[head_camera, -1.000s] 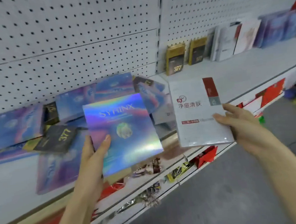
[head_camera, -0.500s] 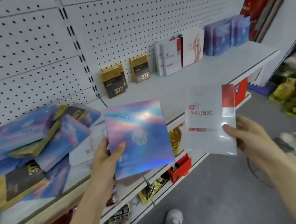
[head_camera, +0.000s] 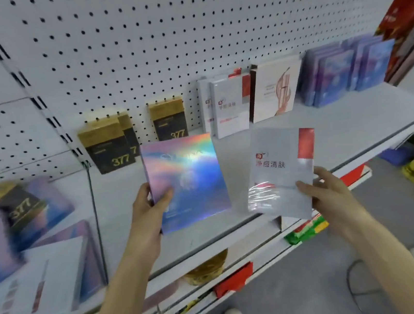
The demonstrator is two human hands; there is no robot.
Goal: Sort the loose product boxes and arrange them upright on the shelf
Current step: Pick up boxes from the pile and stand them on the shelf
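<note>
1. Our left grip (head_camera: 152, 205) pinches the holographic box (head_camera: 185, 181) at its lower left edge, thumb on the front.
2. Our right grip (head_camera: 330, 193) pinches the white box (head_camera: 280, 170) at its lower right corner.
3. Both boxes hang mid-frame, upright, above the shelf (head_camera: 349, 123) front.
4. Behind, upright boxes (head_camera: 231, 106) line the pegboard (head_camera: 138, 36); loose boxes (head_camera: 42, 213) lie at lower left.

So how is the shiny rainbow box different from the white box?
The rainbow box shimmers blue and pink; the white box is plain white with a red strip. The rainbow box looks wider and squarer, the white box narrower. The left hand holds the rainbow box, the right hand the white box. Both are flat and held upright before the shelf.
</note>
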